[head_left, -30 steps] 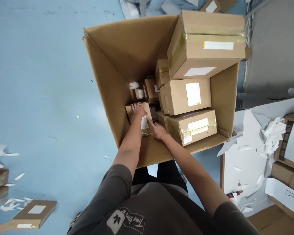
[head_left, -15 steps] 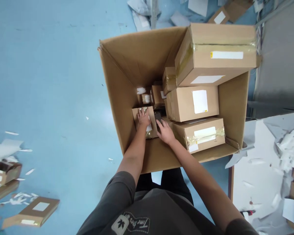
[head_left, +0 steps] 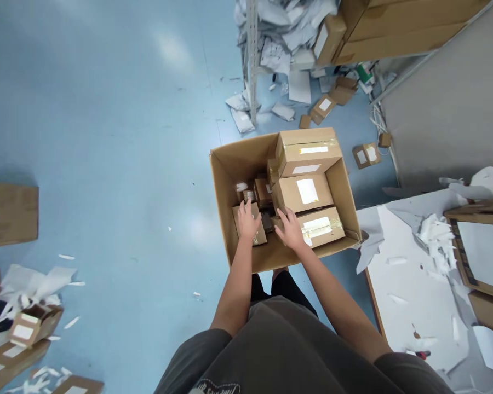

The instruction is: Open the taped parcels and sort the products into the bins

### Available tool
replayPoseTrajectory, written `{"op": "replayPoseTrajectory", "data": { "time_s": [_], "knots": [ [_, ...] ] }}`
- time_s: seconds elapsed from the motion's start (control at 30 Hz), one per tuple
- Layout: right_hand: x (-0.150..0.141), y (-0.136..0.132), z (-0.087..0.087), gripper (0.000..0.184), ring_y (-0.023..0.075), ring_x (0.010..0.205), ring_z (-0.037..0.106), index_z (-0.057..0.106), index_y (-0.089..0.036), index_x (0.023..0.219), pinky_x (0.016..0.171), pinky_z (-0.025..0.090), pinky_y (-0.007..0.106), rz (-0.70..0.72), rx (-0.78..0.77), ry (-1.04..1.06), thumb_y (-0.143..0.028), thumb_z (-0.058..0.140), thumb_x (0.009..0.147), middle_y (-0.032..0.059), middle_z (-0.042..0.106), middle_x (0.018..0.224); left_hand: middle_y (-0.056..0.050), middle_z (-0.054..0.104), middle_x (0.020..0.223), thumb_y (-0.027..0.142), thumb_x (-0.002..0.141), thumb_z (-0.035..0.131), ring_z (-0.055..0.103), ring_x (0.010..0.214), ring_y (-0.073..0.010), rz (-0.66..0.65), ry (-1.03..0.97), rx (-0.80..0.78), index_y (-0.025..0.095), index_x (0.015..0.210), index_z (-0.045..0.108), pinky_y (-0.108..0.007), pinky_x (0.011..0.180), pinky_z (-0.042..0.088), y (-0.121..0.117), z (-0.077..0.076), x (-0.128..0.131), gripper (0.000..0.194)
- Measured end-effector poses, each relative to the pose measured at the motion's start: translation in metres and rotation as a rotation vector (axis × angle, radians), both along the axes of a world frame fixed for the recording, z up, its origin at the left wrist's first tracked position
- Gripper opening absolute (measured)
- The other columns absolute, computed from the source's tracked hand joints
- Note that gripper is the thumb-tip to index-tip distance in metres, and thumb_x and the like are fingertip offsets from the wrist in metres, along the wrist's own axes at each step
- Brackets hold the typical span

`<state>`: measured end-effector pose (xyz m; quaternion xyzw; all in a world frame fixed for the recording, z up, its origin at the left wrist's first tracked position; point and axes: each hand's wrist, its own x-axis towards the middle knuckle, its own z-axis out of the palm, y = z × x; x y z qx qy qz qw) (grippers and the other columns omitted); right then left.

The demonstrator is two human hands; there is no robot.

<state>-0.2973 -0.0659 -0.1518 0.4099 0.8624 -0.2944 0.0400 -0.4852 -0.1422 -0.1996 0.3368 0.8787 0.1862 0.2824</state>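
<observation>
A large open carton stands in front of my legs, holding several smaller taped boxes. My left hand is open, fingers spread, over a small cardboard box in the carton's near left corner; whether it touches the box is hard to tell. My right hand is open with nothing in it, at the left end of a labelled box. Between both hands lies a small dark item. Above the labelled box are another box and a taller box. Smaller boxes sit deeper inside.
To the right is a white table with paper scraps. A metal rack post rises beyond the carton beside heaped white packages. Opened boxes and torn paper lie on the blue floor at left, near a brown carton.
My view has risen and pulled back, so the carton looks smaller. Both hands have lifted a little, the left one off its flat rest on the small box.
</observation>
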Motion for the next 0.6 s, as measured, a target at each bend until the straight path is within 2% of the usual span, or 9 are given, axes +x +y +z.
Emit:
{"op": "replayPoseTrajectory", "data": {
  "time_s": [0.17,0.33,0.47,0.53,0.6],
  "knots": [
    [0.024,0.039,0.042,0.071,0.0381,0.162,0.028,0.041,-0.021,0.169,0.128,0.033,0.066,-0.094,0.142,0.008,-0.035,0.055,0.102,0.0189,0.038,0.171,-0.012,0.03,0.179,0.039,0.1,0.064,0.035,0.162,-0.0329,-0.096,0.073,0.076,0.028,0.171,0.034,-0.049,0.127,0.044,0.034,0.074,0.001,0.078],
    [0.053,0.101,0.079,0.072,0.0403,0.161,0.029,0.041,-0.017,0.168,0.127,0.033,0.065,-0.18,0.232,0.012,-0.038,0.056,0.101,0.0217,0.034,0.173,-0.011,0.025,0.18,0.04,0.1,0.065,0.035,0.162,-0.0338,-0.224,0.162,0.109,0.03,0.172,0.034,-0.049,0.127,0.043,0.096,0.127,0.008,0.079],
    [0.075,0.159,0.1,0.072,0.04,0.161,0.028,0.042,-0.018,0.168,0.127,0.033,0.064,-0.234,0.323,0.06,-0.041,0.057,0.101,0.0203,0.034,0.173,-0.011,0.022,0.182,0.039,0.098,0.068,0.033,0.161,-0.0362,-0.291,0.196,0.132,0.03,0.171,0.035,-0.05,0.125,0.046,0.155,0.15,0.016,0.081],
    [0.086,0.188,0.103,0.074,0.0403,0.16,0.029,0.04,-0.02,0.169,0.127,0.033,0.065,-0.256,0.359,0.078,-0.039,0.058,0.1,0.0195,0.035,0.173,-0.011,0.02,0.182,0.04,0.098,0.069,0.032,0.161,-0.0371,-0.317,0.215,0.12,0.029,0.171,0.036,-0.05,0.125,0.045,0.185,0.152,0.019,0.081],
    [0.096,0.215,0.1,0.075,0.0412,0.159,0.03,0.039,-0.021,0.17,0.126,0.034,0.067,-0.283,0.373,0.084,-0.039,0.058,0.1,0.0194,0.035,0.173,-0.011,0.019,0.182,0.04,0.098,0.07,0.032,0.162,-0.0372,-0.33,0.226,0.088,0.03,0.171,0.036,-0.05,0.126,0.043,0.215,0.147,0.022,0.082]
  ]
}}
